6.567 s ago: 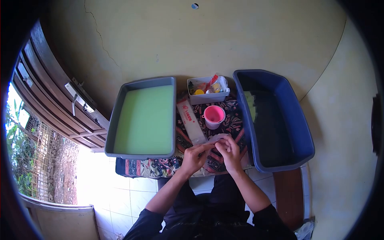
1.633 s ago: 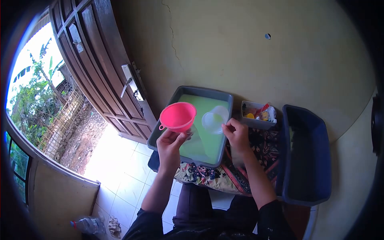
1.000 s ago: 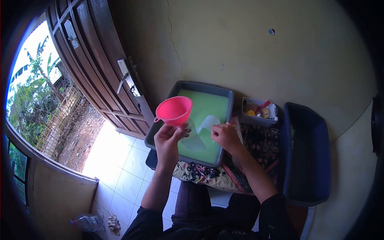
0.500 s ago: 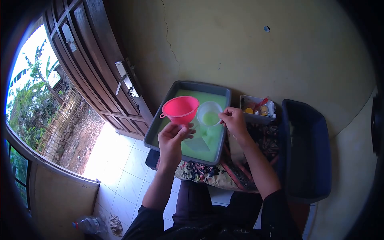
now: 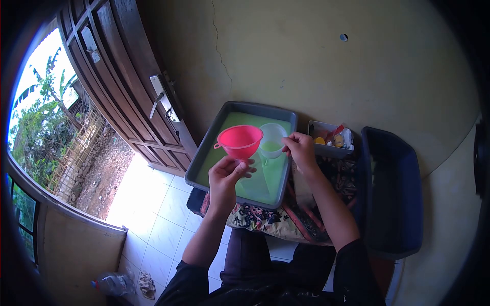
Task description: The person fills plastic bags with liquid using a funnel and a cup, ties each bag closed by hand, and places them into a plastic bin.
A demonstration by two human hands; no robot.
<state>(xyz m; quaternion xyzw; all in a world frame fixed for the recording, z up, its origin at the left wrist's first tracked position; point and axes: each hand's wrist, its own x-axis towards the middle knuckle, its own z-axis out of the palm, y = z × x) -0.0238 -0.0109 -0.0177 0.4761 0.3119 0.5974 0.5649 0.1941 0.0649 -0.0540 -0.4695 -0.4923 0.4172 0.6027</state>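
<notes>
My left hand [image 5: 228, 176] grips a red funnel [image 5: 240, 142] by its narrow lower end, mouth facing up. Close beside it, my right hand [image 5: 300, 149] pinches the edge of a translucent plastic cup [image 5: 273, 136], tilted so that its inside shows. Both are held above a grey tub [image 5: 204, 133] of pale green liquid [image 5: 209, 159]. Something pale and flat-looking shows in the liquid below my hands; I cannot make out what it is. How much the cup contains is unclear.
A small grey box [image 5: 326, 150] with mixed items stands behind my right hand. On the right is a deep dark tub [image 5: 393, 199]. Patterned cloth [image 5: 260, 217] lies under the grey tub. A wooden door [image 5: 127, 97] stands ajar at left; a plastic bottle [image 5: 113, 284] lies on the floor.
My left hand and the funnel have shifted slightly right. The cup has moved a little right and up and is tilted differently, with less green showing in it.
</notes>
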